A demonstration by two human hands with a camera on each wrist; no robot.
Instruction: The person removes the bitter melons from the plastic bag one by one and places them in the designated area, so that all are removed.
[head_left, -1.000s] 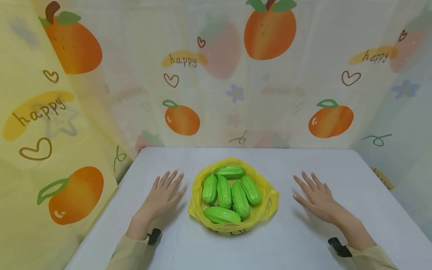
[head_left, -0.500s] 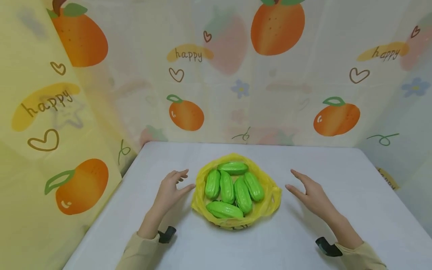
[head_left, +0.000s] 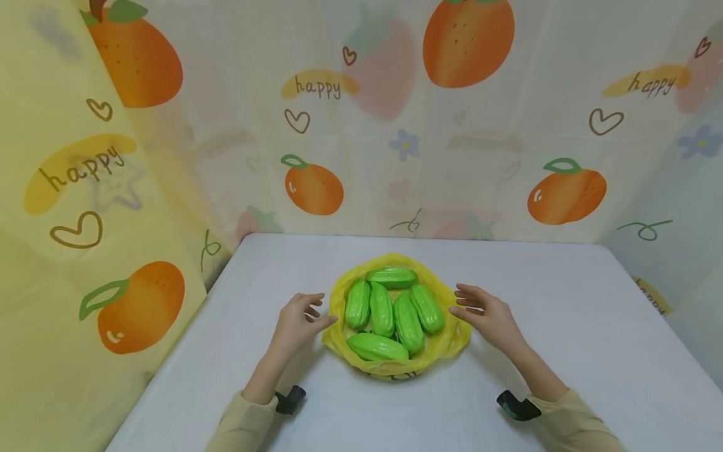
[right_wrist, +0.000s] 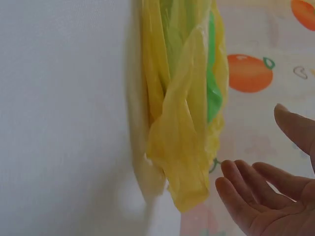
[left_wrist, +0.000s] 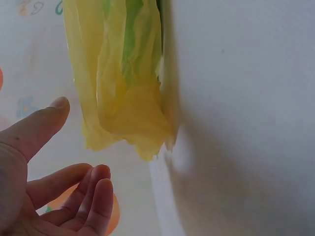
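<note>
The fingers of the left hand (head_left: 295, 321) bend softly and lie close together, with the thumb spread away. The fingers of the right hand (head_left: 492, 319) do the same. Both hands are just beside the yellow plastic bag (head_left: 335, 344), low in the middle of the frame. Six green zucchini (head_left: 381, 309) lie in it. Below is a white table (head_left: 390, 417); up top, a cloth (head_left: 486, 191) with oranges.
</note>
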